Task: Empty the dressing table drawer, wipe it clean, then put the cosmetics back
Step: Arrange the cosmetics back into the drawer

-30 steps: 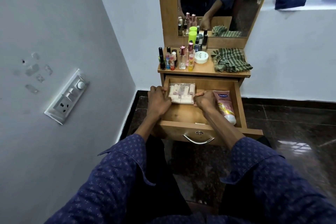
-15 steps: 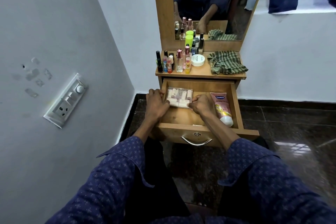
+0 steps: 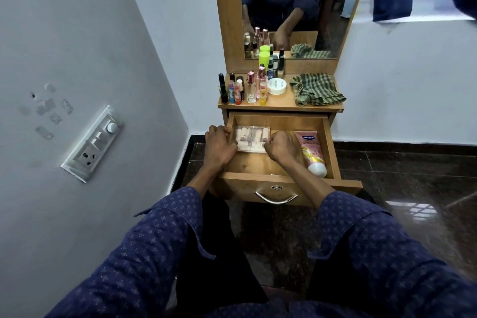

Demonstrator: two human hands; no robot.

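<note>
Left hand (image 3: 219,147) and right hand (image 3: 280,147) each grip one end of a clear cosmetics box (image 3: 252,138), fingers curled over its edges. Box sits inside the open drawer (image 3: 281,121), left portion. Pink lotion tube (image 3: 311,150) lies beside the right hand. Bottles (image 3: 245,89) and a green checked cloth (image 3: 316,90) occupy the tabletop.

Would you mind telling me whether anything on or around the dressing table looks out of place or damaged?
Nothing looks spilled or broken. The green checked cloth lies crumpled on the tabletop rather than folded, and the wall beside the switch panel carries patches of old tape residue. The bottles stand upright.
</note>
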